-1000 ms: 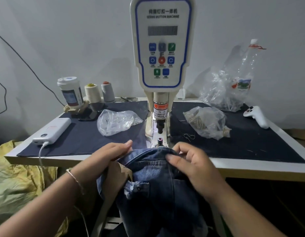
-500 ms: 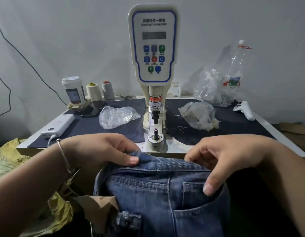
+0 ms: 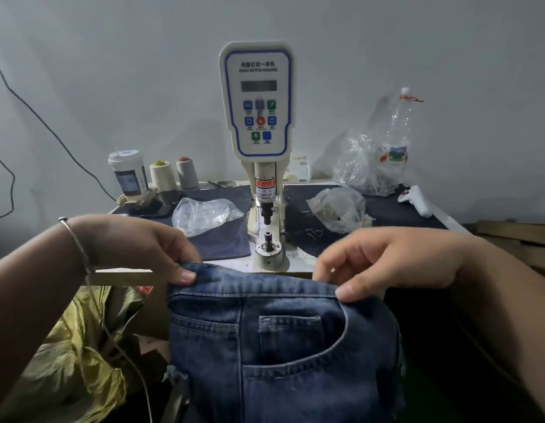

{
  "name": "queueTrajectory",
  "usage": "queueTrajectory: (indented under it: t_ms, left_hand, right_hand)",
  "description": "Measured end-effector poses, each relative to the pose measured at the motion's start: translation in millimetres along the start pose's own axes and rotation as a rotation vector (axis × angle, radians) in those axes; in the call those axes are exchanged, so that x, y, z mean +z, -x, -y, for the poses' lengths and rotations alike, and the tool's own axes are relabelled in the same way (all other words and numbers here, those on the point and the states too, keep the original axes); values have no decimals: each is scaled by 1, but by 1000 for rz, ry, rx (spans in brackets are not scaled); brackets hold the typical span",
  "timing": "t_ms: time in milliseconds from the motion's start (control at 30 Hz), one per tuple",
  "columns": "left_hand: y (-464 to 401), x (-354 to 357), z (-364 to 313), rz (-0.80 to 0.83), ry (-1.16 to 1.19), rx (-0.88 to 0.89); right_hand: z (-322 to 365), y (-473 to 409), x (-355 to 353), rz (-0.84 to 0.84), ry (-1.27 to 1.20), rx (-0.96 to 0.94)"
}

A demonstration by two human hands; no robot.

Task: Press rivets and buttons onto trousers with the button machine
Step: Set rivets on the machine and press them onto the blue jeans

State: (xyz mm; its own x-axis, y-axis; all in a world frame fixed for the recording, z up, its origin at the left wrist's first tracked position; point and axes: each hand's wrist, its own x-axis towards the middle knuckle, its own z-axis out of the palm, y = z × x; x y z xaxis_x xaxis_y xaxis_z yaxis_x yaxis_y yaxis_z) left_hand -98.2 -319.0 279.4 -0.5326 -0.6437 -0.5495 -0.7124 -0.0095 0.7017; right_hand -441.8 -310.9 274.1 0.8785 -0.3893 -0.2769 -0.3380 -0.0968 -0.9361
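Here, the left hand (image 3: 137, 242) and right hand (image 3: 384, 261) each pinch the waistband of the blue denim trousers (image 3: 280, 340), held spread below the table's front edge, just before the cream button machine (image 3: 259, 123).

My hands are wider apart now: my left hand (image 3: 137, 248) and right hand (image 3: 384, 264) draw the trousers (image 3: 283, 340) back off the tabletop (image 3: 298, 259), waistband stretched flat, pocket showing.
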Motion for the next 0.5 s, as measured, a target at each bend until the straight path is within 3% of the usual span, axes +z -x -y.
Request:
queueTrajectory:
  t_ms: [67, 167, 267, 367, 433, 500]
  left_hand:
    - [-1, 5, -11, 18, 0, 42]
    - [-11, 26, -40, 226, 118, 322]
    - [-22, 51, -65, 100, 88, 399]
    - [-17, 55, -78, -4, 130, 523]
    - [-16, 57, -83, 23, 239, 567]
    - [-22, 62, -84, 100, 336, 603]
  right_hand:
    - [8, -1, 9, -124, 17, -66]
    - [14, -7, 29, -382, 69, -173]
    - [17, -6, 42, -553, 114, -289]
    - [19, 10, 36, -349, -56, -286]
    - [18, 18, 29, -158, -140, -237]
    - [17, 19, 28, -59, -26, -202]
